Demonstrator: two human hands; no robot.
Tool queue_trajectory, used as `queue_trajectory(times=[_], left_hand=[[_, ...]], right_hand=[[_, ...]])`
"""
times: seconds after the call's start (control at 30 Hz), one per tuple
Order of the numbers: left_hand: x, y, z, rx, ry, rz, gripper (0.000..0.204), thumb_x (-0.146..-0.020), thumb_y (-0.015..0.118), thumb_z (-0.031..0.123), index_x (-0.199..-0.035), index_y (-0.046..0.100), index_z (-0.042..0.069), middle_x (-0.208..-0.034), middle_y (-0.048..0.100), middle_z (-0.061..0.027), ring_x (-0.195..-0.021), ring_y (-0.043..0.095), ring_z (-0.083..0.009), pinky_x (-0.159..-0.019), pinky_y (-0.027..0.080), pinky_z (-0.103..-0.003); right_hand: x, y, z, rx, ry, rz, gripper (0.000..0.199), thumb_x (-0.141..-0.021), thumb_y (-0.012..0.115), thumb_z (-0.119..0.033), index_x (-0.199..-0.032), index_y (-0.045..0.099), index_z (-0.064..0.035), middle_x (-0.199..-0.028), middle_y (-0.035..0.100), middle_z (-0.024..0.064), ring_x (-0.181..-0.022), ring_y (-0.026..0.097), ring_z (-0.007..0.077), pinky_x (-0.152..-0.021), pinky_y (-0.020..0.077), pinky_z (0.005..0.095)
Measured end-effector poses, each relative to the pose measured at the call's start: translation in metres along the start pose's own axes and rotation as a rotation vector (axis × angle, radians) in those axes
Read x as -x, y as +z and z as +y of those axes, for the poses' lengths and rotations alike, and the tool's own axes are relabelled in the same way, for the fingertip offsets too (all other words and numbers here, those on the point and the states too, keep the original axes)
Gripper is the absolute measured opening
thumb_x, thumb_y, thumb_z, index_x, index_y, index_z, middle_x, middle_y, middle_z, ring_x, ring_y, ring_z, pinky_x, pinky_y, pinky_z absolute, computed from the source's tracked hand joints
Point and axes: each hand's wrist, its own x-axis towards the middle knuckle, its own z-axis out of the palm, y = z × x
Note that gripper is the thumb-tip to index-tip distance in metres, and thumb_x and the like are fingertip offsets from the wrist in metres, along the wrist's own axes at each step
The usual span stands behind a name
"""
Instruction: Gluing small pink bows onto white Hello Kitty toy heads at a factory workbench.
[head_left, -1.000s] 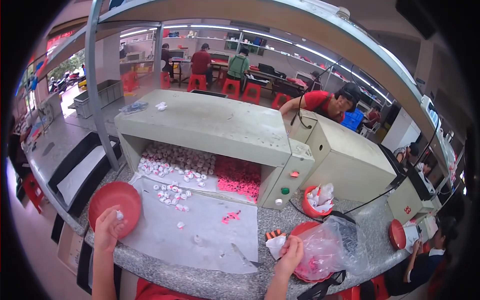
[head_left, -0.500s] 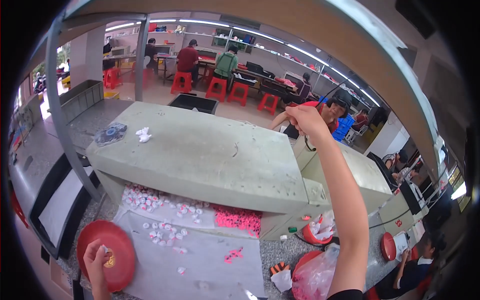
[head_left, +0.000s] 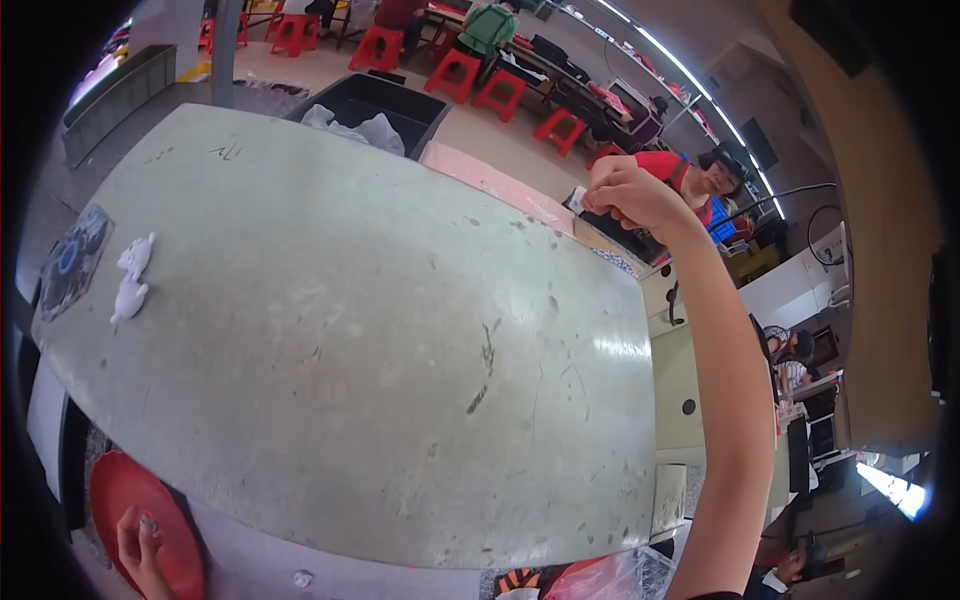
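Note:
My right arm stretches up across the right side of a pale green metal housing [head_left: 400,330]. My right hand [head_left: 640,203] is closed beyond its far right corner, near another person in a red top. Something small and whitish shows at its fingertips; I cannot make out what it is. At the lower left, my left hand [head_left: 140,548] pinches a small whitish piece [head_left: 149,524] between its fingertips, above a red round tray [head_left: 125,480]. A small white animal-shaped figure [head_left: 132,280] lies on the housing's left end, next to a dark flat piece in clear plastic [head_left: 76,260].
A black crate [head_left: 375,105] with plastic bags stands behind the housing. Below its front edge lie a white sheet [head_left: 245,560] with a small white piece [head_left: 302,578] and a clear plastic bag [head_left: 615,578]. Red stools [head_left: 455,75] and seated people are farther back.
My view has shifted closer over the housing, so the piles of small white and pink pieces have dropped out of sight. Both hands keep their closed grip; the person in red is still opposite.

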Motion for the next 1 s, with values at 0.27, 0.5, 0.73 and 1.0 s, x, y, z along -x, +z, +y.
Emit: queue_trajectory(times=[0.27,0.5,0.73,1.0], left_hand=[[0.0,-0.028,0.018,0.015,-0.092,0.084,0.032,-0.084,0.056,0.018,-0.108,0.051,-0.003,-0.102,0.057,-0.0198,-0.092,0.059,-0.025,-0.082,0.048,-0.032],[-0.016,-0.015,0.045,-0.026,-0.036,0.151,0.033,-0.084,0.057,0.02,-0.108,0.053,-0.001,-0.101,0.058,-0.0175,-0.088,0.059,-0.0241,-0.079,0.05,-0.031],[-0.023,-0.015,0.037,-0.011,0.07,0.14,0.032,-0.081,0.061,0.018,-0.107,0.055,0.0,-0.096,0.06,-0.0147,-0.081,0.06,-0.0206,-0.068,0.051,-0.027],[-0.013,-0.029,0.033,-0.044,0.04,0.137,0.03,-0.082,0.061,0.016,-0.106,0.056,0.0,-0.094,0.06,-0.0136,-0.079,0.06,-0.0198,-0.068,0.051,-0.026]], right_hand=[[-0.059,0.044,-0.001,0.2,-0.244,-0.209,0.019,-0.071,0.056,-0.013,-0.085,0.066,-0.0045,-0.07,0.058,0.0015,-0.059,0.049,0.0061,-0.056,0.0396,0.0216],[-0.068,0.032,-0.01,0.22,-0.084,-0.618,0.021,-0.068,0.053,-0.015,-0.081,0.069,-0.0083,-0.072,0.06,0.0003,-0.055,0.046,0.0091,-0.047,0.039,0.0239],[-0.095,0.082,-0.002,0.622,-0.025,-0.758,0.02,-0.065,0.046,-0.009,-0.07,0.065,-0.0053,-0.066,0.059,0.006,-0.052,0.049,0.0172,-0.047,0.0402,0.0304],[-0.101,0.093,0.04,0.608,-0.373,-0.624,0.032,-0.067,0.049,-0.015,-0.095,0.065,-0.0132,-0.092,0.063,0.0099,-0.078,0.058,0.0227,-0.063,0.0473,0.0347]])
